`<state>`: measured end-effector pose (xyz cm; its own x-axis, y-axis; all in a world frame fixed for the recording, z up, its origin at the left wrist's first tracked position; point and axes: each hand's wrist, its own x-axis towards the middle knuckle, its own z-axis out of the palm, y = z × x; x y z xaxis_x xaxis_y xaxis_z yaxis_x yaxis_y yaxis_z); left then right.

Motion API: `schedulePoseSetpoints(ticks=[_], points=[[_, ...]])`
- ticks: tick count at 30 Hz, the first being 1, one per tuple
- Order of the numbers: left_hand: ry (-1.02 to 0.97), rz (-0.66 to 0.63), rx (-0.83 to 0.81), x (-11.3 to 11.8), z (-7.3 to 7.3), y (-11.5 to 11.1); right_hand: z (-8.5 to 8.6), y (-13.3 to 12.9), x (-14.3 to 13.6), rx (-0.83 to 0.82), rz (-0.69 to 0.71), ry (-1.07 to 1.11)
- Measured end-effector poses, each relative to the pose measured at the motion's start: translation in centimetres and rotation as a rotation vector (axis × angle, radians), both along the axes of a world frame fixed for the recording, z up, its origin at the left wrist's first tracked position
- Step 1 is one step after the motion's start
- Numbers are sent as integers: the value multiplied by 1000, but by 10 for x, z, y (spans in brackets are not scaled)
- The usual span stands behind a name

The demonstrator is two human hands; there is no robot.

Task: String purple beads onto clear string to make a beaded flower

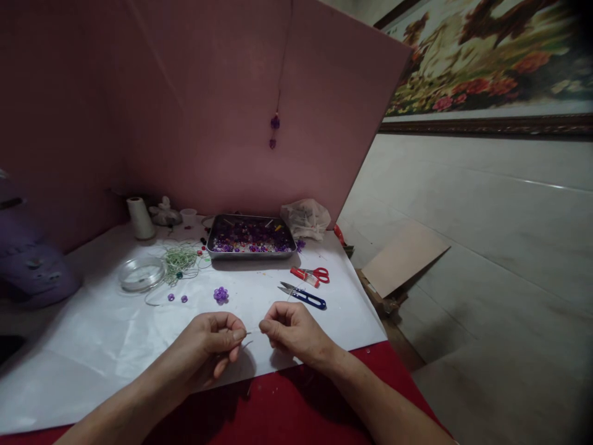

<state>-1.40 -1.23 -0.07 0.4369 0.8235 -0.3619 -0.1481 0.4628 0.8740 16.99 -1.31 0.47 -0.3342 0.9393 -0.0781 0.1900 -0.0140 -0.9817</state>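
My left hand [208,339] is closed in a pinch on a thin cord [249,334], whose short end pokes out past the thumb tip. A faint strand runs across the small gap to my right hand [296,330], also pinched closed; what lies between its fingertips is too fine to make out clearly. Beyond the hands, a purple beaded flower [221,295] rests on the white sheet [111,337], apart from both. Left of it lie two small purple beads [184,299]. Blue thread snips [303,296] lie just past my right hand.
Behind stands a metal tray [252,254] of purple beads. Red-handled scissors [320,275], a tangle of pale green cord [180,259], a clear round spool [141,274], a white thread cone [141,218] and a plastic bag [306,217] surround it. A beaded strand [275,123] hangs against the pink board.
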Motion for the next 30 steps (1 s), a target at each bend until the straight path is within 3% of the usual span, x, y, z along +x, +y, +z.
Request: schedulePoseSetpoints(ticks=[7, 15, 22, 30], points=[[-38, -12, -16, 0, 1, -1, 7, -1, 5, 131, 47, -100], [-143, -2, -45, 2, 4, -2, 7, 3, 10, -30, 76, 51], [14, -42, 97, 5, 6, -4, 9, -2, 6, -47, 76, 47], [136, -70, 92, 5, 0, -3, 9, 0, 7, -118, 33, 135]])
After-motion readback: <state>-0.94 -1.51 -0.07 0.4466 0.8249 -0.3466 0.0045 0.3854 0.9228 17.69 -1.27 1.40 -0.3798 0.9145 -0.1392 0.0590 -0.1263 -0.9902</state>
